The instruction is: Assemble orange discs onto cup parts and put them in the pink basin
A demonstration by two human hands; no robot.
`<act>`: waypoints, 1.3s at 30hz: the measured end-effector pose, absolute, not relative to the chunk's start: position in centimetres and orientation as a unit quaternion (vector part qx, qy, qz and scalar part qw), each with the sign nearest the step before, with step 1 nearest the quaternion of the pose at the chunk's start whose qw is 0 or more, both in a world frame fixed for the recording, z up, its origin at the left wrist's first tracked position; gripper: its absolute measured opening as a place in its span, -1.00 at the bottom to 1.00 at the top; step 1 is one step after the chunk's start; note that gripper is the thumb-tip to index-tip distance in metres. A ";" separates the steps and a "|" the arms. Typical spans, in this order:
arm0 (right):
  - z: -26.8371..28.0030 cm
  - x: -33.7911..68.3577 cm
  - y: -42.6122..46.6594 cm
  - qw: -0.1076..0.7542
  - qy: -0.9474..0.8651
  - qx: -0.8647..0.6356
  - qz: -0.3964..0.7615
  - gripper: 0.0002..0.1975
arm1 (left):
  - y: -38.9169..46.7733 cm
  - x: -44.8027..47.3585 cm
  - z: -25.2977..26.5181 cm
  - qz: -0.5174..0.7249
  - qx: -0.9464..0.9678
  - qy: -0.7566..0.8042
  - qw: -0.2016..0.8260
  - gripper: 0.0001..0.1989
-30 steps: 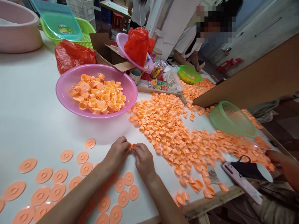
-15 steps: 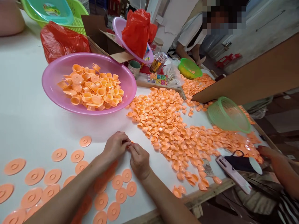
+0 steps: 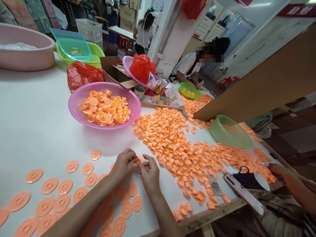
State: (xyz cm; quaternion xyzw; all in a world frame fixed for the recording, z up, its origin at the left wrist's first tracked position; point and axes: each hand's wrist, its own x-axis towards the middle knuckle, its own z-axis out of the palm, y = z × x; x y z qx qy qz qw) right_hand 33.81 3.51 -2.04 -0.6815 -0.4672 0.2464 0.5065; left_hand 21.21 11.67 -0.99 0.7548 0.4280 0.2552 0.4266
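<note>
White tabletop (image 3: 32,108) fills much of the workroom's foreground, with a pale pink tub (image 3: 29,59) at its far left. To the right of the tub stands a lime-green basket (image 3: 97,52) with a clear turquoise lid or tray (image 3: 71,46) resting on it.

Nearer, on the left, flat orange discs (image 3: 44,206) lie spread out on the white surface, some just touching. Each is round, smooth and faintly glossy, with a ring marked around its middle; more lie beneath and between the forearms. Beyond them sits a wide pink-purple bowl (image 3: 74,110) holding a mound of small orange cups (image 3: 108,108), mixed with a few discs, glossy and yellowish where light catches the insides.

At the middle, in front of the bowl, the left hand (image 3: 124,163) pinches a small orange piece (image 3: 139,160) between thumb and fingertips. It is the same bright orange, but mostly covered, so its full shape cannot be made out. The right hand (image 3: 149,172) is just beside it, index finger lifted away from the thumb; whether the thumb touches the piece is unclear.

Rightward spreads a dense heap of loose orange cups (image 3: 170,138), lying at all angles. A pale green basket (image 3: 230,133) sits beyond, and a pink phone (image 3: 243,194) lies near the table edge, close to another person's hand (image 3: 276,169).
</note>
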 end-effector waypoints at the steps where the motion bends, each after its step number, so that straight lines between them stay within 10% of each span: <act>1: -1.8 33.6 3.3 0.510 -0.444 -0.674 0.298 -0.76 | 10.6 20.9 -1.0 0.298 0.740 0.416 0.438 -0.82; 7: 0.8 32.2 1.9 0.526 -0.489 -0.631 0.293 -0.75 | 7.4 19.2 0.7 0.370 0.605 0.395 0.584 -0.67; 17: 1.3 32.0 1.5 0.494 -0.520 -0.617 0.324 -0.80 | 6.8 18.7 2.5 0.347 0.659 0.433 0.508 -0.88; 28: -1.9 41.1 8.9 0.214 -0.577 -0.788 0.024 -0.83 | 23.3 9.8 8.7 0.447 0.668 0.591 0.069 -0.74; 39: -1.3 38.4 7.9 0.407 -0.461 -0.738 0.277 -0.90 | 15.7 12.0 -2.1 0.197 0.763 0.557 0.263 -0.77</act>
